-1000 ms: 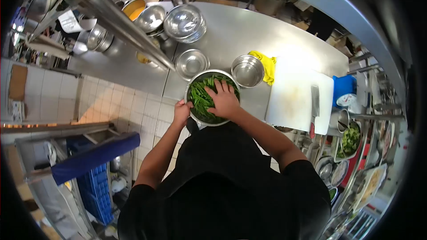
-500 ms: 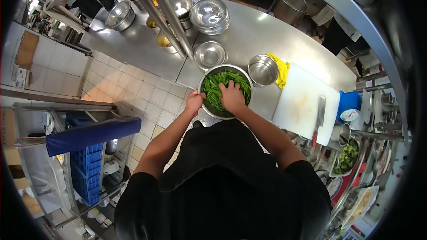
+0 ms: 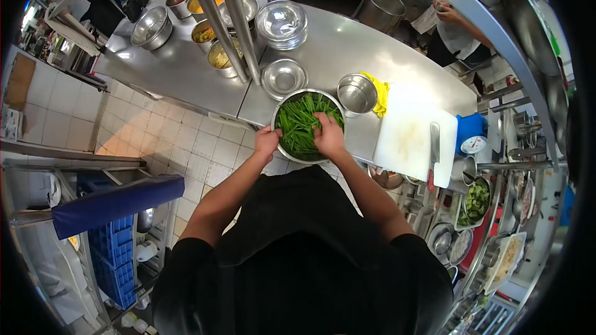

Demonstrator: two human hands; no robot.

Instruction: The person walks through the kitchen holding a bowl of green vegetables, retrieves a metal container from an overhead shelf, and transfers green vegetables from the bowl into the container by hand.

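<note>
A round metal bowl [image 3: 275, 142] full of cut long green vegetable stalks [image 3: 301, 121] sits at the near edge of the steel counter, close to my body. My left hand [image 3: 267, 141] is closed round the bowl's left rim, thumb on the inner side. On the right side of the bowl, my right hand [image 3: 328, 135] reaches over the rim, its fingers curled into the stalks and the tips partly hidden among them. Just beyond the bowl stand a shallow metal dish [image 3: 284, 79] and an upright metal pot [image 3: 357, 94].
A yellow cloth [image 3: 380, 95] lies beside a white cutting board [image 3: 403, 130] bearing a knife [image 3: 434, 142]. A blue scale [image 3: 472, 133] stands farther right. Stacked metal bowls [image 3: 281, 23] and steel posts [image 3: 241, 37] are at the back. Another person's arm [image 3: 465, 25] shows across the counter.
My right hand has shifted toward the bowl's right side, its fingers going from spread over the stalks to curled in. The left hand keeps the rim. Another person has come into view.
</note>
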